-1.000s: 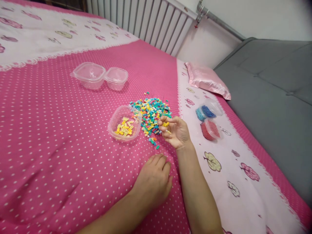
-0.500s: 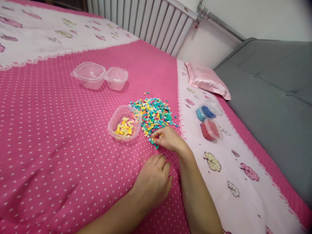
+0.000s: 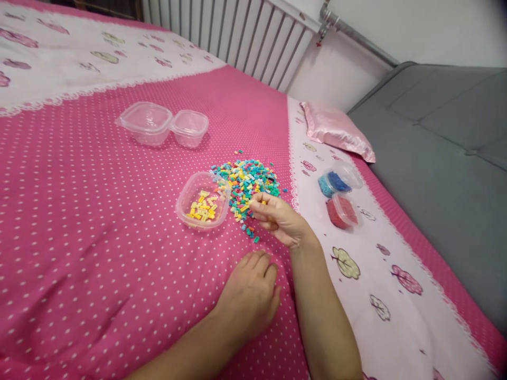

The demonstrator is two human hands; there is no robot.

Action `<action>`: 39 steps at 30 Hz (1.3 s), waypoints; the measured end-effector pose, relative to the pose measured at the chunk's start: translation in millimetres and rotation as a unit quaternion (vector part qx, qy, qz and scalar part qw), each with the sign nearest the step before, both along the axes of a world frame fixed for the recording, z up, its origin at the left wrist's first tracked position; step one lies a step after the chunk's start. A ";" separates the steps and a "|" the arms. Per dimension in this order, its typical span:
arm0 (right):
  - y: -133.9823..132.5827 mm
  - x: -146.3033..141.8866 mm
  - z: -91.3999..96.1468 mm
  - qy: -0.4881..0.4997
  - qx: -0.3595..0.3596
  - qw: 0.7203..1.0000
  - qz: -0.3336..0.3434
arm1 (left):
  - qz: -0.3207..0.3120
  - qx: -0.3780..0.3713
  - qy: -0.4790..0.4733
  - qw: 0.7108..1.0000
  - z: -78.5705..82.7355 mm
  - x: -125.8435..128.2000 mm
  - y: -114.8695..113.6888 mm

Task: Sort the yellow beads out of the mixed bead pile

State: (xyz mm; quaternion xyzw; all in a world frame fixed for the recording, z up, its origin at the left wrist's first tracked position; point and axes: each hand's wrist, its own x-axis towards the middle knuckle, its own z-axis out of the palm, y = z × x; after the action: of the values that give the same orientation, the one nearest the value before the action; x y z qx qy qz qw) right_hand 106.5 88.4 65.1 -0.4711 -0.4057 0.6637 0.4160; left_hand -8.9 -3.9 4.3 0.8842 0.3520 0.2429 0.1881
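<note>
Gripping yellow pieces (image 3: pixel 264 203) in the curled right hand (image 3: pixel 277 215), by the multicoloured pile (image 3: pixel 250 178).
Held at its four-o'clock edge. Resting the left hand (image 3: pixel 253 285) palm-down on the dotted sheet (image 3: pixel 119 253) toward six o'clock, impossible to tell if grasping anything. Just beside the pile toward nine, a clear tub (image 3: pixel 181 205) of more yellow pieces; farther out toward ten, two clear containers (image 3: pixel 149 122).

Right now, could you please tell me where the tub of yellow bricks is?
In the head view, the tub sits left of centre, beside the mixed pile.
</note>
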 end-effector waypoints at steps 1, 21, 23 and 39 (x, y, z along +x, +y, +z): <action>0.6 -2.7 2.8 0.079 -0.042 0.996 -0.010 | 0.000 -0.003 0.002 1.000 0.1 0.2 0.1; -23.6 -53.6 19.2 0.263 -0.019 0.957 -0.119 | -0.041 -0.004 -0.061 0.997 -1.5 -0.2 2.9; -24.6 -56.0 18.7 0.242 -0.006 0.964 -0.109 | -0.042 -0.001 -0.068 0.997 0.6 -1.3 3.0; -36.0 -72.5 17.5 0.203 0.039 0.976 -0.066 | -0.022 0.076 -0.041 0.996 -20.9 -3.9 -2.3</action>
State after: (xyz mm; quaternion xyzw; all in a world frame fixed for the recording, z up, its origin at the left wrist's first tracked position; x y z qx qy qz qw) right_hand 33.9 52.4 82.5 -0.3354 -0.3067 0.7002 0.5507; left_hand -12.8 -6.2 -16.6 0.8928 0.3048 0.3009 0.1397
